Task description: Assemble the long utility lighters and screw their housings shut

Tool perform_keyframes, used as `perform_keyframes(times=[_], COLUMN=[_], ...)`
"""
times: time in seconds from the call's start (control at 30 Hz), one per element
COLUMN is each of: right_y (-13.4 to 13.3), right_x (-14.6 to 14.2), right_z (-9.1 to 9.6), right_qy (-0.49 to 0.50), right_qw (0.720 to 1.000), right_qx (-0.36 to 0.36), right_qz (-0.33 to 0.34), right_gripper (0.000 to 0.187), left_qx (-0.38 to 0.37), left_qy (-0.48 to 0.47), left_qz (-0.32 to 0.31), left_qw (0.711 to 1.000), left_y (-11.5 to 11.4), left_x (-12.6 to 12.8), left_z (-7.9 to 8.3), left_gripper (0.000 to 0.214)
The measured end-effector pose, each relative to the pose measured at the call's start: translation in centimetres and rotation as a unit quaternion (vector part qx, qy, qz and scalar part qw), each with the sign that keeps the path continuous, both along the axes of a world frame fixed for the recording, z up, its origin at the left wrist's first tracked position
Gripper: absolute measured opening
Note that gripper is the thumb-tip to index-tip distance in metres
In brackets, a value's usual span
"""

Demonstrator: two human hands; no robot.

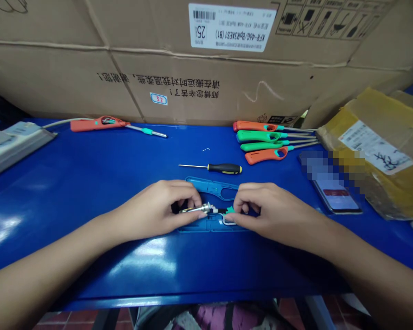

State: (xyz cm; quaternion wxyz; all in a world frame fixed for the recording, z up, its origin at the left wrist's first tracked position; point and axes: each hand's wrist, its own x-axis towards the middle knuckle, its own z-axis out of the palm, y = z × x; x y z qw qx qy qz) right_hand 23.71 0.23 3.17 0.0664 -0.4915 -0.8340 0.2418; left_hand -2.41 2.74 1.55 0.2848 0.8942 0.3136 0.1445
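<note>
The carton label [232,26] reads "KFR-46G/BpR3AES1 (B1)"; a small metal-and-green part [206,210] is gripped by the fingers of the left hand [158,211] and right hand [273,215].

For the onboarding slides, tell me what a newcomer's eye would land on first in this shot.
The person's left hand and right hand come first, at the centre of the glossy blue bench, pinching a small metal-and-green fitting over a blue plastic holder. Beyond them to the right lies a bright row of orange and green utility lighters. A large cardboard carton with a white barcode label fills the back.
</note>
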Motion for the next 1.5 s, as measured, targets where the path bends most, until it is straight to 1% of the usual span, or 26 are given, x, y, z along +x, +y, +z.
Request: perform_keyframes(times=[0.07,0.13,0.2,0.3,0.4,0.5,0.57,0.63,0.73,0.87,0.97,1.03,1.1,1.2,1.3,1.4,1.5], right_y=[0.2,0.3,0.3,0.0,-0.2,-0.1,0.1,0.4,0.8,1.4,1.7,1.9,2.1,2.3,2.4,2.5,2.4], right_x=[0.3,0.4,0.4,0.6,1.5,2.7,3.3,3.4,2.9,2.2,2.5,2.9,3.2,3.1,2.6,2.1,2.0], right_z=[0.1,0.0,0.1,0.4,0.9,1.1,1.0,0.8,0.6,0.5,0.6,0.7,0.9,0.7,0.0,-0.9,-1.1], right_qy=[0.003,0.0,-0.002,-0.018,-0.059,-0.094,-0.1,-0.1,-0.122,-0.155,-0.131,-0.099,-0.074,-0.068,-0.063,-0.034,-0.011], right_qw=[0.999,0.999,0.999,0.999,0.997,0.993,0.992,0.991,0.987,0.979,0.982,0.987,0.99,0.988,0.99,0.994,0.995], right_qx=[0.027,0.037,0.029,0.041,0.05,0.036,0.025,0.029,0.065,0.107,0.11,0.102,0.107,0.13,0.122,0.101,0.08], right_qz=[-0.024,-0.031,-0.023,-0.007,0.015,0.057,0.076,0.083,0.085,0.081,0.081,0.077,0.062,0.037,0.03,0.039,0.058], right_gripper=[0.027,0.028,0.03,0.029,0.025,0.019,0.013,0.008,0.009,0.011,0.01,0.012,0.016,0.019,0.019,0.013,0.008], left_qx=[0.034,0.05,0.06,0.103,0.135,0.152,0.165,0.17,0.164,0.149,0.145,0.141,0.133,0.133,0.158,0.174,0.168], left_qy=[0.006,0.014,0.014,-0.012,-0.019,0.027,0.051,0.053,0.043,0.046,0.045,0.032,0.01,-0.017,-0.019,-0.017,-0.029], left_qz=[0.022,0.033,0.039,0.042,0.018,-0.022,-0.043,-0.062,-0.081,-0.086,-0.084,-0.075,-0.049,0.016,0.07,0.092,0.103], left_qw=[0.999,0.998,0.997,0.994,0.991,0.988,0.984,0.982,0.982,0.984,0.985,0.987,0.99,0.991,0.985,0.98,0.98], left_y=[0.2,0.3,0.2,0.1,0.1,0.1,0.1,0.1,-0.1,-0.8,-1.1,-1.1,-0.9,-0.3,0.5,1.2,1.4], left_x=[0.0,0.0,0.1,0.2,0.1,-0.1,-0.2,-0.2,0.0,0.4,0.5,0.5,0.4,0.0,-0.3,-0.4,-0.3], left_z=[-0.4,-0.7,-0.8,-0.6,0.0,0.3,0.3,0.1,-0.3,-0.7,-0.8,-0.6,-0.4,-0.2,-0.5,-1.2,-1.6], left_gripper=[0.018,0.019,0.018,0.016,0.013,0.02,0.025,0.026,0.025,0.018,0.018,0.018,0.019,0.017,0.017,0.017,0.017])
